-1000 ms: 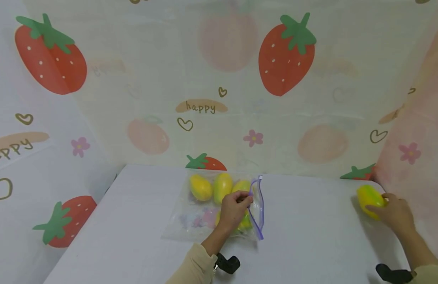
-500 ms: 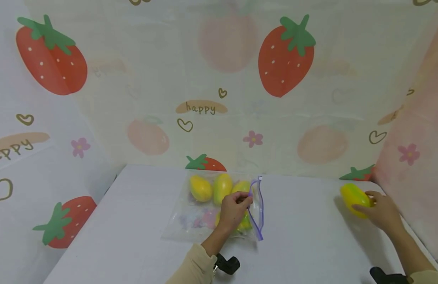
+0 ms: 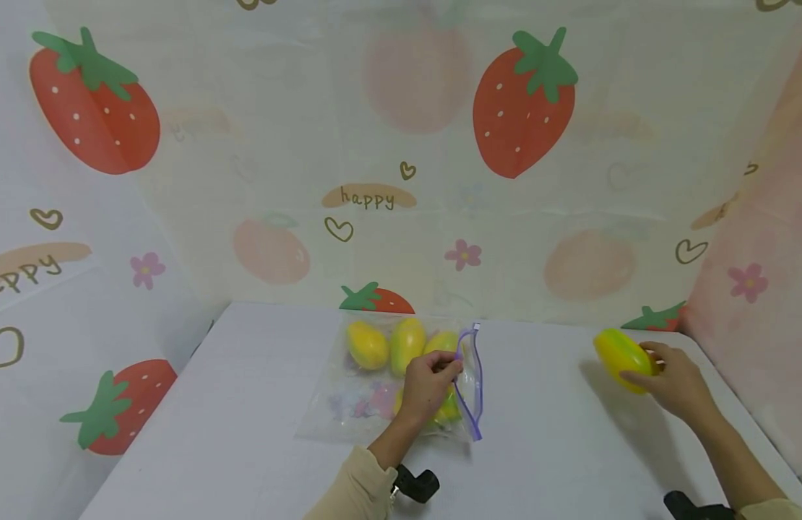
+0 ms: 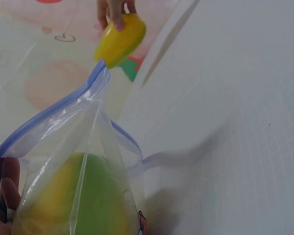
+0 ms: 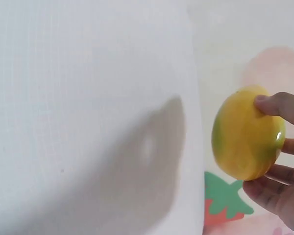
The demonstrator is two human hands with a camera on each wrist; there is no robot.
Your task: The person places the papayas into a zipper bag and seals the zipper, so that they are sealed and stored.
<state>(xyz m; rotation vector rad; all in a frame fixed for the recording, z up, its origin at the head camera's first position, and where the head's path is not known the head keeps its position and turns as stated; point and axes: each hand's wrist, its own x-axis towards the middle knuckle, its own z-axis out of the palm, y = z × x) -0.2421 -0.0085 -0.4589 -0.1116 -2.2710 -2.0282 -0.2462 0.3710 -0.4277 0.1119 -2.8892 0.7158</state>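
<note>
A clear zip bag (image 3: 329,404) with a purple zip edge lies on the table, its mouth parted and facing right. Several yellow-green mangoes (image 3: 407,345) are inside it. My left hand (image 3: 429,386) pinches the upper layer of the bag at the zip, lifting it; in the left wrist view a mango (image 4: 81,200) shows through the plastic. To the right, my right hand (image 3: 680,383) grips another mango (image 3: 622,359) between thumb and fingers, raised over the table with its shadow below. The right wrist view shows this held mango (image 5: 247,134) from close by.
The white table (image 3: 232,404) runs back to a fabric wall (image 3: 466,209) printed with strawberries and hearts. A pink side wall (image 3: 772,347) borders the right edge. Black wrist mounts (image 3: 419,485) sit on both forearms.
My right hand has carried the held mango leftward from the table's right edge toward the bag. My left hand stays at the zip, and the bag has kept its place.
</note>
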